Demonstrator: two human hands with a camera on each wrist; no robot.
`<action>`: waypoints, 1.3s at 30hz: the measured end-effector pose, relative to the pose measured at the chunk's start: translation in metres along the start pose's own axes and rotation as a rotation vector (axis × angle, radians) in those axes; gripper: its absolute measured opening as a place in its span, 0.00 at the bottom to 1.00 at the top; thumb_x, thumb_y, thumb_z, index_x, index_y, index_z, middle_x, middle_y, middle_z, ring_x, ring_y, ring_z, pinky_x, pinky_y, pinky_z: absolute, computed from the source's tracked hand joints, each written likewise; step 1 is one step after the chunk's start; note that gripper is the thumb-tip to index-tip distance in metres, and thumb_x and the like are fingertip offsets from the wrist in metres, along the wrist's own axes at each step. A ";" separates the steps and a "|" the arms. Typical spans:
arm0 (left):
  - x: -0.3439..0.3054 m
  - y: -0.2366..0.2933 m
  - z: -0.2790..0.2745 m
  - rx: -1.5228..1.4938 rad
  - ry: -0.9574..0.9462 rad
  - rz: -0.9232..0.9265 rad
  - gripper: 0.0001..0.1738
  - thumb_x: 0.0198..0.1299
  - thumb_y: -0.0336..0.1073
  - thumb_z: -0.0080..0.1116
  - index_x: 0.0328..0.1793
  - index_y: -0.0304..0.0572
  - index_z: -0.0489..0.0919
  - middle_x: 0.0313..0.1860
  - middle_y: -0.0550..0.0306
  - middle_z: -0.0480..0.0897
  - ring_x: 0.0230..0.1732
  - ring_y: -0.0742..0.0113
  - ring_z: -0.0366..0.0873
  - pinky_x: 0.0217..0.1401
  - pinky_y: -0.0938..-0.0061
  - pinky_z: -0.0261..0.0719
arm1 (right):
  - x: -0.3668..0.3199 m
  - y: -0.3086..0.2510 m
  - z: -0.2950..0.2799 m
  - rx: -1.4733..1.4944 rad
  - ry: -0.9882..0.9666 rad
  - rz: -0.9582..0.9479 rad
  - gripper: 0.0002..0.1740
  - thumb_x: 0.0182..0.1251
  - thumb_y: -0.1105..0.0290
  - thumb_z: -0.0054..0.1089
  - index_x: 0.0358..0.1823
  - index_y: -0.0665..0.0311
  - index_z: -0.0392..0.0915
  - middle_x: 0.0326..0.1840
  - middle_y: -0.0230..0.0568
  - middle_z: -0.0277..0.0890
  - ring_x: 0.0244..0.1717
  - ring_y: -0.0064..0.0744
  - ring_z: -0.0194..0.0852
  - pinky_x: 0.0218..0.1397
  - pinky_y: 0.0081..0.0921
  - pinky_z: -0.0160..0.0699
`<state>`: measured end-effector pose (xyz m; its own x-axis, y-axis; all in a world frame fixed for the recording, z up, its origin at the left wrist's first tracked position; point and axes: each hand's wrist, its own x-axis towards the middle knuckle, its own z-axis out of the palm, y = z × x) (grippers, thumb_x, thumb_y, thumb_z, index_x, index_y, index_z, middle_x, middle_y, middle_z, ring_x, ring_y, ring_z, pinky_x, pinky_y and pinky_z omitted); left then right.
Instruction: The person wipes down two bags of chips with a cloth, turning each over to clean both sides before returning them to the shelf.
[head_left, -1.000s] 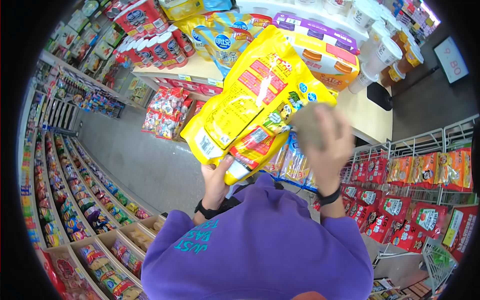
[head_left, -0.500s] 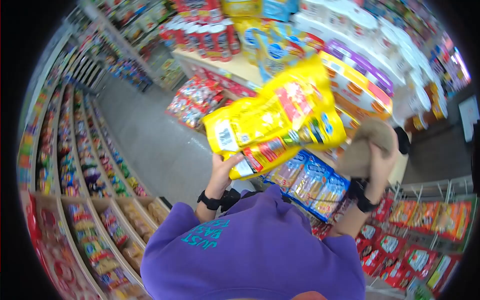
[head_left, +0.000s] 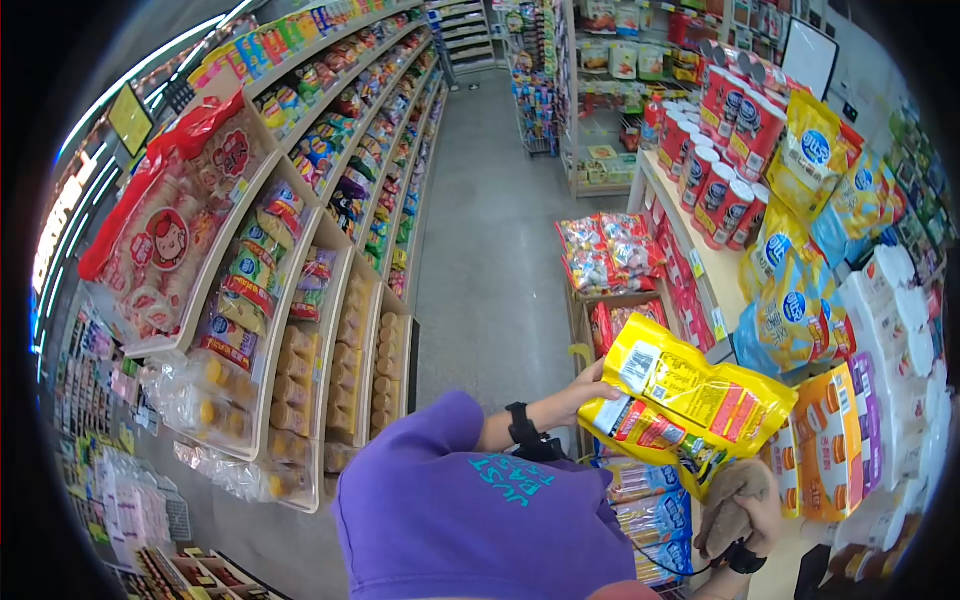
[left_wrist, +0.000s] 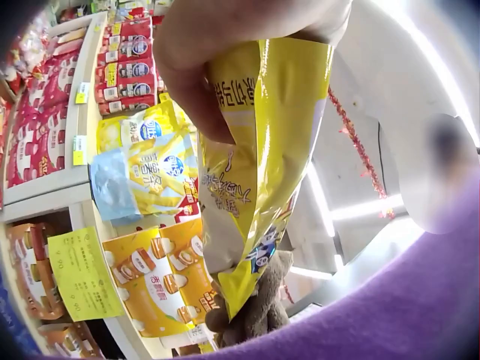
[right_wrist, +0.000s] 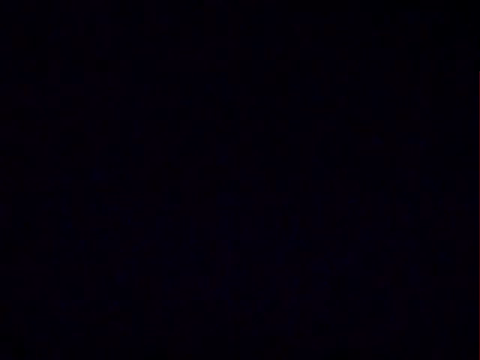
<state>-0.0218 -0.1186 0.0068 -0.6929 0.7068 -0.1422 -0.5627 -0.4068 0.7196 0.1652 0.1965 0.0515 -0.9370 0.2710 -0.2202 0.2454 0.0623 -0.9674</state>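
My left hand (head_left: 578, 396) grips one end of a large yellow snack bag (head_left: 715, 395), its thumb lying on the bag's face near the barcode. In the left wrist view the fingers (left_wrist: 196, 90) pinch the edge of the same bag (left_wrist: 289, 112). A brown-grey cloth (head_left: 728, 508) is bunched in my right hand (head_left: 766, 518), at the bag's other end. Down at that end the cloth (left_wrist: 266, 304) overlaps the bag's lower corner in the left wrist view. The right wrist view is black.
Left of the aisle floor (head_left: 480, 180) run slanted shelves (head_left: 385, 190) of packaged snacks. On the right a display table (head_left: 690, 235) carries red canisters (head_left: 720, 205), chip bags (head_left: 795, 300) and an orange drink carton (head_left: 832, 440). Blue packs (head_left: 655, 520) sit below the yellow bag.
The head view has swung left along the aisle, so bag and hands now appear at lower right. The right hand with the cloth is now at the bag's end, after standing apart from it.
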 end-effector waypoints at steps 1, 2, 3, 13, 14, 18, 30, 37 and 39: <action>-0.003 0.002 -0.003 0.015 0.035 -0.009 0.39 0.48 0.27 0.61 0.67 0.43 0.57 0.58 0.54 0.71 0.56 0.66 0.72 0.59 0.71 0.71 | 0.008 0.002 0.003 0.051 -0.061 -0.035 0.34 0.30 0.72 0.68 0.48 0.71 0.72 0.43 0.42 0.75 0.47 0.32 0.73 0.53 0.27 0.69; -0.005 0.003 -0.006 0.032 0.068 -0.019 0.37 0.49 0.28 0.60 0.66 0.43 0.57 0.58 0.54 0.71 0.56 0.66 0.72 0.59 0.71 0.71 | 0.014 0.003 0.003 0.051 -0.066 -0.044 0.34 0.30 0.72 0.68 0.48 0.71 0.72 0.43 0.42 0.75 0.47 0.32 0.73 0.53 0.27 0.69; -0.003 -0.003 -0.019 0.083 0.037 0.039 0.32 0.57 0.39 0.56 0.67 0.43 0.58 0.60 0.52 0.71 0.57 0.65 0.72 0.60 0.70 0.71 | 0.018 0.003 0.002 0.040 -0.161 -0.071 0.32 0.31 0.72 0.68 0.46 0.71 0.73 0.42 0.42 0.76 0.45 0.32 0.74 0.51 0.27 0.70; -0.011 -0.017 -0.041 0.373 0.147 0.243 0.27 0.65 0.51 0.44 0.64 0.42 0.65 0.58 0.56 0.73 0.56 0.67 0.73 0.60 0.70 0.72 | -0.028 0.011 0.070 0.282 0.225 -0.262 0.29 0.38 0.56 0.68 0.36 0.70 0.67 0.19 0.41 0.72 0.27 0.35 0.73 0.42 0.29 0.72; -0.008 -0.026 -0.051 0.531 0.003 0.316 0.23 0.65 0.46 0.47 0.62 0.41 0.67 0.56 0.57 0.75 0.54 0.68 0.74 0.58 0.71 0.73 | -0.016 -0.007 0.081 0.309 0.201 -0.320 0.28 0.38 0.57 0.68 0.35 0.69 0.67 0.19 0.41 0.71 0.27 0.35 0.73 0.41 0.29 0.72; 0.007 -0.042 -0.056 -0.366 0.032 -0.008 0.19 0.64 0.38 0.50 0.58 0.39 0.69 0.52 0.57 0.77 0.50 0.72 0.76 0.51 0.74 0.78 | 0.006 -0.046 0.111 0.419 0.098 -0.546 0.23 0.40 0.60 0.67 0.31 0.68 0.68 0.20 0.40 0.71 0.27 0.34 0.72 0.41 0.28 0.72; 0.016 -0.057 -0.114 -0.280 -0.140 -0.146 0.23 0.64 0.37 0.49 0.64 0.39 0.65 0.57 0.55 0.74 0.56 0.68 0.72 0.61 0.71 0.70 | -0.027 -0.067 0.098 -0.048 0.123 -0.815 0.11 0.48 0.68 0.64 0.28 0.67 0.73 0.27 0.44 0.74 0.31 0.35 0.75 0.40 0.27 0.74; 0.000 -0.035 -0.042 0.592 0.068 -0.024 0.23 0.58 0.28 0.48 0.61 0.44 0.68 0.54 0.55 0.74 0.57 0.66 0.69 0.53 0.72 0.71 | 0.012 -0.059 0.121 0.296 0.080 -0.311 0.28 0.40 0.76 0.68 0.48 0.70 0.75 0.46 0.40 0.76 0.47 0.29 0.75 0.53 0.27 0.71; -0.004 -0.038 -0.024 0.861 -0.207 0.104 0.34 0.46 0.26 0.56 0.64 0.42 0.65 0.64 0.52 0.64 0.65 0.60 0.62 0.62 0.69 0.65 | 0.028 -0.046 0.135 0.227 0.158 -0.307 0.28 0.40 0.78 0.67 0.49 0.70 0.75 0.47 0.40 0.76 0.48 0.29 0.74 0.54 0.26 0.70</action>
<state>-0.0086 -0.1196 -0.0369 -0.5796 0.8147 0.0176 0.0900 0.0425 0.9950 0.0943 0.0711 0.0733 -0.9042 0.4180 0.0873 -0.1168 -0.0454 -0.9921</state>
